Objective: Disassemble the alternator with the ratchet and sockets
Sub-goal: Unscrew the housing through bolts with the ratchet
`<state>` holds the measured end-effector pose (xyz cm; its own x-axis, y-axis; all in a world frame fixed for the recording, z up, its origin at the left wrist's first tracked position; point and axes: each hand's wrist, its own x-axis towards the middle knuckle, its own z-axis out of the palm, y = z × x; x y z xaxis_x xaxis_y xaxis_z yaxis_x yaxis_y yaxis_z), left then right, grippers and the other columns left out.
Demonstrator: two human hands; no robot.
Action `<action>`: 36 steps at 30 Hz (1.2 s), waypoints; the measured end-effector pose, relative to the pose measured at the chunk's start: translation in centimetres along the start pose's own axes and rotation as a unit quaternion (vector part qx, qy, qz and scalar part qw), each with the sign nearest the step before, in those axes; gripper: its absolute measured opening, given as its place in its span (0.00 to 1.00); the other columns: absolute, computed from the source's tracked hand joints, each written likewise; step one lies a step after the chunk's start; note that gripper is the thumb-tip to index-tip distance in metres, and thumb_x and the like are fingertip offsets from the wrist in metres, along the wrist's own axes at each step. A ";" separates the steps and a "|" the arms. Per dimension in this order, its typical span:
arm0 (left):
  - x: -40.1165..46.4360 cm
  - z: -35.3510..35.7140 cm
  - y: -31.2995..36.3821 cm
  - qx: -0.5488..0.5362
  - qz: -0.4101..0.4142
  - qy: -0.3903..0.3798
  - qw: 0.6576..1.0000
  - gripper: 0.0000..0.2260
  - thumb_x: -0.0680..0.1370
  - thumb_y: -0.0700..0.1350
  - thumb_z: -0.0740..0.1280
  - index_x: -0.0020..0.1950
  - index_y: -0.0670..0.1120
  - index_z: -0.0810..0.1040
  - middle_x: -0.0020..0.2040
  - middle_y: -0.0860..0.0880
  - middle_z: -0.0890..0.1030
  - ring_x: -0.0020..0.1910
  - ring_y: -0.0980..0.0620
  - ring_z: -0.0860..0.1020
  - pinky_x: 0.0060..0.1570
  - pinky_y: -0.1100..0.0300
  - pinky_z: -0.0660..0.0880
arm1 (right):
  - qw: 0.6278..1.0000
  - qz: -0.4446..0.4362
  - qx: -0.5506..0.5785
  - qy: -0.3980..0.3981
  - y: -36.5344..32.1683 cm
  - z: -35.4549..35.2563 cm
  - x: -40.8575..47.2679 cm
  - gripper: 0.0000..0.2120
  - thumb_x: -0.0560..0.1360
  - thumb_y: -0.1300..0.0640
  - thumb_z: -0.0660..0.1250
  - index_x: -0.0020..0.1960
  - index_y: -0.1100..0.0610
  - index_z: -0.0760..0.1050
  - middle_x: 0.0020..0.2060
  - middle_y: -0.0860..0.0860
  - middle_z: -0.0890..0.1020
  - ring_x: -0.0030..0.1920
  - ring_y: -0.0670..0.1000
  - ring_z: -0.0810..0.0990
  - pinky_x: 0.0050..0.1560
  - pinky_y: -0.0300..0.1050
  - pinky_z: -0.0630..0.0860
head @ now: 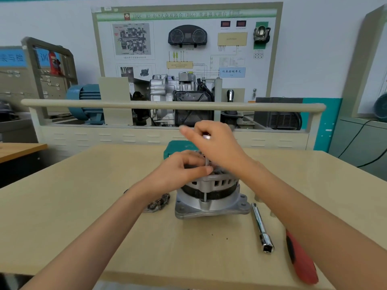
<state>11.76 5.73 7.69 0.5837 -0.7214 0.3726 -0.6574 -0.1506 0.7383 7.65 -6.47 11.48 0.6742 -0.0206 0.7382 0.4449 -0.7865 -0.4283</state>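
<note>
The alternator (209,195) stands upright on its flange near the middle of the counter (83,216). The left hand (180,170) rests on its top, with fingers curled around the upper housing, so the grip is clamped on the alternator. The right hand (215,143) is above the alternator, and its fingers pinch a small shiny metal part (206,136); the picture is blurred there, so I cannot tell what the part is. A thin rod (205,193) runs down the side of the alternator body.

To the right of the alternator, a chrome socket bar (261,227) lies on the counter, apart from it. More to the right is a red and black handle (301,260), partly hidden under the right forearm. To the left, near the flange, lies a small dark metal piece (158,203). Behind the alternator is a green case (178,147).
</note>
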 end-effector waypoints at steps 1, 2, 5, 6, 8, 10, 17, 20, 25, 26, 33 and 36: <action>-0.1 -0.2 0.0 -0.011 -0.009 -0.008 1.000 0.11 0.76 0.47 0.68 0.50 0.40 0.83 0.55 0.48 0.79 0.55 0.55 0.77 0.62 0.53 0.72 | 0.995 0.026 0.096 -0.003 -0.1 0.0 0.3 0.26 0.76 0.46 0.63 0.28 0.62 0.64 0.24 0.52 0.65 0.27 0.47 0.64 0.37 0.43 0.67; -0.1 -0.4 0.1 -0.020 -0.016 -0.011 1.000 0.10 0.76 0.46 0.69 0.51 0.42 0.84 0.57 0.48 0.79 0.58 0.53 0.77 0.64 0.52 0.71 | 0.987 0.047 0.157 -0.009 -0.2 0.1 0.5 0.28 0.77 0.46 0.62 0.25 0.63 0.64 0.22 0.53 0.66 0.25 0.47 0.65 0.37 0.42 0.69; 0.1 -0.3 -0.1 -0.056 -0.032 -0.002 0.998 0.08 0.74 0.45 0.70 0.52 0.46 0.84 0.55 0.49 0.82 0.56 0.53 0.79 0.61 0.57 0.74 | 0.983 0.055 0.175 -0.030 -0.6 0.0 0.5 0.29 0.79 0.48 0.59 0.23 0.62 0.66 0.21 0.54 0.70 0.25 0.48 0.68 0.42 0.43 0.73; 0.1 -0.1 -0.2 -0.070 -0.034 0.008 0.997 0.08 0.73 0.44 0.71 0.51 0.47 0.85 0.53 0.49 0.83 0.54 0.53 0.80 0.59 0.59 0.75 | 0.992 0.032 0.119 -0.030 -0.5 -0.1 0.4 0.28 0.79 0.49 0.59 0.24 0.64 0.66 0.21 0.56 0.69 0.26 0.52 0.69 0.41 0.46 0.72; 0.2 0.4 -0.3 -0.091 -0.033 0.036 0.995 0.05 0.71 0.42 0.73 0.46 0.48 0.85 0.46 0.53 0.85 0.49 0.58 0.82 0.52 0.67 0.77 | 0.993 -0.023 -0.111 -0.025 -0.4 -0.3 -0.1 0.23 0.80 0.50 0.57 0.30 0.62 0.66 0.24 0.56 0.69 0.29 0.55 0.69 0.37 0.48 0.67; 0.2 1.0 -0.2 -0.087 -0.030 0.080 0.992 0.08 0.70 0.40 0.74 0.36 0.53 0.84 0.36 0.56 0.84 0.40 0.62 0.81 0.44 0.68 0.76 | 0.938 -0.027 -0.344 0.014 -0.7 0.1 -0.4 0.15 0.79 0.49 0.55 0.38 0.57 0.64 0.27 0.52 0.66 0.30 0.54 0.67 0.32 0.46 0.61; 0.3 1.9 0.5 -0.021 -0.062 0.118 0.991 0.09 0.63 0.55 0.72 0.35 0.51 0.82 0.37 0.53 0.83 0.47 0.50 0.80 0.61 0.41 0.70 | 0.922 -0.029 -0.386 0.034 -0.8 0.0 0.2 0.17 0.79 0.50 0.55 0.33 0.55 0.64 0.24 0.48 0.63 0.29 0.52 0.66 0.27 0.43 0.53; 0.1 1.4 0.5 0.011 -0.036 0.068 0.997 0.10 0.69 0.55 0.74 0.45 0.51 0.84 0.50 0.54 0.82 0.56 0.53 0.78 0.65 0.44 0.67 | 0.969 -0.040 -0.238 0.049 0.3 -0.2 0.2 0.21 0.79 0.47 0.58 0.29 0.55 0.65 0.22 0.48 0.67 0.28 0.50 0.68 0.31 0.45 0.62; 0.2 0.3 0.3 -0.012 -0.045 0.025 0.999 0.08 0.73 0.50 0.72 0.50 0.53 0.85 0.56 0.60 0.80 0.60 0.59 0.75 0.66 0.52 0.70 | 0.995 -0.020 0.003 0.095 1.8 0.5 0.3 0.23 0.76 0.50 0.65 0.27 0.62 0.68 0.22 0.54 0.72 0.27 0.50 0.70 0.36 0.47 0.69; 0.2 0.2 0.4 -0.016 -0.048 0.018 0.999 0.08 0.73 0.50 0.72 0.51 0.52 0.85 0.56 0.59 0.80 0.60 0.59 0.76 0.66 0.52 0.70 | 0.994 -0.013 0.037 0.104 2.0 0.6 0.3 0.23 0.76 0.51 0.66 0.27 0.63 0.69 0.23 0.54 0.73 0.27 0.48 0.71 0.36 0.45 0.70; 0.5 0.8 0.3 -0.038 -0.087 0.098 0.991 0.04 0.65 0.51 0.77 0.34 0.55 0.84 0.32 0.61 0.80 0.42 0.58 0.78 0.52 0.56 0.74 | 0.991 -0.056 -0.022 0.121 2.2 0.6 0.0 0.21 0.77 0.53 0.65 0.28 0.62 0.69 0.22 0.53 0.71 0.25 0.48 0.69 0.32 0.42 0.67; 0.6 0.7 0.7 -0.018 -0.116 0.114 0.987 0.10 0.63 0.53 0.78 0.26 0.54 0.79 0.26 0.60 0.75 0.37 0.55 0.73 0.46 0.53 0.69 | 0.974 -0.120 -0.183 0.058 0.8 0.0 0.5 0.19 0.78 0.50 0.63 0.30 0.55 0.68 0.23 0.47 0.68 0.27 0.49 0.68 0.31 0.45 0.66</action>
<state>11.34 4.67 8.02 0.8110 -0.4996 0.3044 -0.4786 -0.2673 0.8364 8.34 -7.08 11.49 0.4958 0.1374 0.8575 0.3272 -0.9442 -0.0379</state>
